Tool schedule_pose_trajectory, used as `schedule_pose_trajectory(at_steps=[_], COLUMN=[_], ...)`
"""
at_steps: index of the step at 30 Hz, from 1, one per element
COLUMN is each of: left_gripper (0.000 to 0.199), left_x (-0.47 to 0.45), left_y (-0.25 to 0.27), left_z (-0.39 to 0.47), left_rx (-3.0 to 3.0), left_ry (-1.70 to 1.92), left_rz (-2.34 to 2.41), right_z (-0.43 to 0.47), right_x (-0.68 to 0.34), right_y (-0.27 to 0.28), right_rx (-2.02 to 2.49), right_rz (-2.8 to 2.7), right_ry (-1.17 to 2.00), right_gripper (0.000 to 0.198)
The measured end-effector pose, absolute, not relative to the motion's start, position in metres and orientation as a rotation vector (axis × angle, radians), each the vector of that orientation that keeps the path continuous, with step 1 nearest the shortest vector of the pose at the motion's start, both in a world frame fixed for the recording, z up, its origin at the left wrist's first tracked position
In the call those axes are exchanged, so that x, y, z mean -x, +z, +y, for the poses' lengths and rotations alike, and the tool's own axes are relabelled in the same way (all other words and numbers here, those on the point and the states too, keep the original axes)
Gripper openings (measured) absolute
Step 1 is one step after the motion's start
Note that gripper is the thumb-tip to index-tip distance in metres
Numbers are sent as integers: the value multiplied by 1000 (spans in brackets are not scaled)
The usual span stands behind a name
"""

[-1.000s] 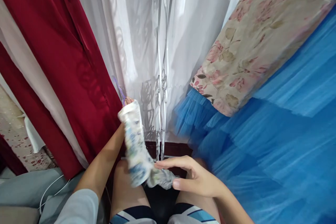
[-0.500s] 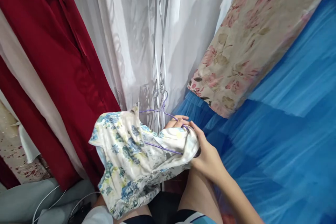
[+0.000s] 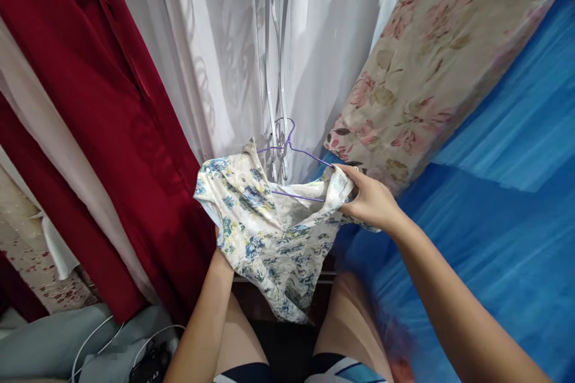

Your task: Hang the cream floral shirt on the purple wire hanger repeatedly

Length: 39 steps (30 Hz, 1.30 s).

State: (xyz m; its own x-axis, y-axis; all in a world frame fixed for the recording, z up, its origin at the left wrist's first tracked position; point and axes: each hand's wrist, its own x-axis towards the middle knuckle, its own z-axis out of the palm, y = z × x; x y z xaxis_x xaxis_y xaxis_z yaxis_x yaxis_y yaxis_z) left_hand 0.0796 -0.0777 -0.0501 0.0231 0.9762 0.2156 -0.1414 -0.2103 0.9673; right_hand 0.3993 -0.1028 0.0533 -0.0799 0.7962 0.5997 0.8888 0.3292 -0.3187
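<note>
A white blouse (image 3: 251, 215) with blue and yellow-green flowers hangs on a thin purple hanger (image 3: 309, 154) above my knees. My right hand (image 3: 366, 194) pinches the blouse's right shoulder, thumb and fingers closed round the cloth and the hanger's end there. The hanger's lower bar crosses the open neckline, and its hook stands up at the top. On the other side, my left forearm (image 3: 220, 281) reaches up to the blouse's left armhole. The fingers of my left hand are hidden behind the cloth, so their grip does not show.
White curtains (image 3: 224, 72) and a white metal stand (image 3: 281, 60) are straight ahead. Dark red cloth (image 3: 108, 119) hangs at left; a beige floral garment (image 3: 404, 84) and blue tulle (image 3: 507, 239) hang at right. A black device with a clock display (image 3: 150, 365) and white cables lie lower left.
The blouse and hanger have moved up and to the right, and the blouse now hangs more spread out. My left hand has gone from the right shoulder area or lower left to behind the left armhole.
</note>
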Motion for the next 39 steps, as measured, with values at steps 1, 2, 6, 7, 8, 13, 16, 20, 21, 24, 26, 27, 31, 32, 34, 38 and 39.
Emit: schedule_pose_trajectory(at_steps=[1,2,6,7,8,13,16,20,21,24,26,27,31,32,34,38,39], left_gripper=[66,72,84,84,82,69,60,55,55,52,53,53,54,53,51,44,42], left_x=[-77,-75,-74,-76,-80,-102,-105,-94,-92,-91,-96,-100,-110,-112,-115,-123,-124], left_y=[-53,-57,-84,-92,-100,-118,-117,-117,-117,-116,-114,-112,-104,-102,-97,-90,-90], left_z=[-84,-91,-118,-124,-128,-133,-131,-132,-133,-139,-144,-147,-158,-161,-166,-174,-175], left_rx=[-1202,-1119,-854,-812,-775,-736,-760,-822,-832,-842,-827,-810,-719,-706,-686,-653,-656], left_ry=[1445,1493,1513,1491,1477,1551,1594,1616,1620,1618,1609,1603,1582,1589,1614,1630,1625], left_rz=[922,870,757,766,790,991,1021,1032,1037,1039,1017,1009,1060,1076,1099,1169,1197], right_z=[-103,-105,-118,-120,-121,-119,-126,-153,-160,-173,-174,-173,-163,-161,-158,-152,-150], right_x=[-401,-404,-413,-413,-410,-371,-343,-320,-316,-302,-292,-287,-277,-277,-278,-276,-273], right_y=[52,50,35,31,28,21,18,-17,-32,-81,-104,-112,-118,-118,-119,-127,-129], right_rx=[1471,1459,1373,1338,1297,1109,947,822,868,1115,1192,1200,1189,1192,1212,1203,1175], right_rz=[-1915,-1945,-2089,-2114,-2132,-2175,-2198,-1993,-1831,-1471,-1503,-1543,-1532,-1492,-1419,-1398,-1382], right_ry=[-165,-162,-204,-236,-268,-192,38,406,447,599,771,830,868,883,921,977,988], right_gripper=[81,83,92,96,99,101,88,46,34,24,28,30,35,36,34,25,25])
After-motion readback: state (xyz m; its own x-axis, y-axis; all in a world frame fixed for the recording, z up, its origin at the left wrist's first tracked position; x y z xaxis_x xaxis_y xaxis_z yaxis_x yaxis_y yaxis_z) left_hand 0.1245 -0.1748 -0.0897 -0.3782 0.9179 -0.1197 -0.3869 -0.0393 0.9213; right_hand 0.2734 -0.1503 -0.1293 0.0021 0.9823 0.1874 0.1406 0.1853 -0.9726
